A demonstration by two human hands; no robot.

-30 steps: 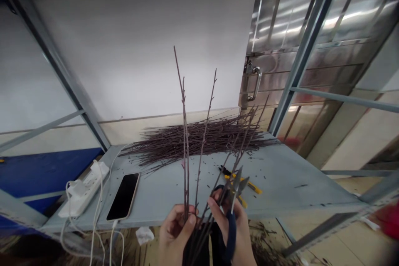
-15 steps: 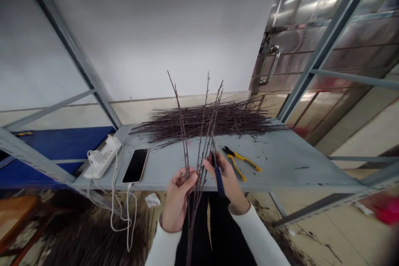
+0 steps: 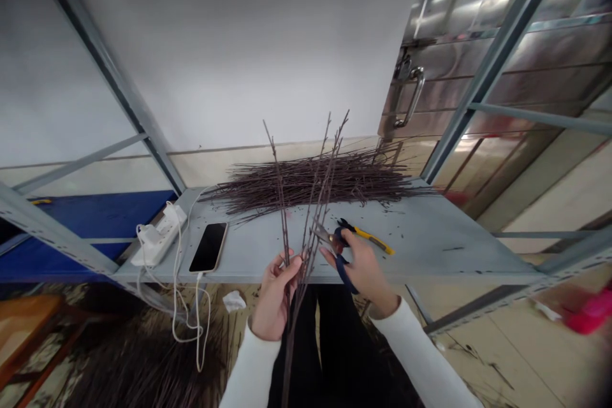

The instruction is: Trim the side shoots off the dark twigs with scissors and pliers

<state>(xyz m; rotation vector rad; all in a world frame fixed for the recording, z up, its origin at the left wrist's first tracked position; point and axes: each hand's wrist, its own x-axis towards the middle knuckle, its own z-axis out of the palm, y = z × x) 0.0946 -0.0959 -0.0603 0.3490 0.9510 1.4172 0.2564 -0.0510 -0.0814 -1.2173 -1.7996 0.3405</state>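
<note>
Twigs [image 3: 310,236] gripped in L hand [image 3: 276,296], R hand [image 3: 361,264] gripping blue scissors [image 3: 345,277], yellow pliers [image 3: 373,241], twig pile [image 3: 310,183] behind

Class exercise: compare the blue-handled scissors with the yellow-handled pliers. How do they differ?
The blue-handled steel scissors sit in the right hand, while the yellow-handled pliers lie on the grey metal shelf. The scissors' handles are blue, the pliers' yellow. Both are two-handled hand tools.

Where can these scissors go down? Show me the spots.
Best patch: the shelf right of the pliers, below the twig pile, flecked with bits. A narrower strip lies between phone and left hand. Crowded: the power strip end, with its cables.
</note>
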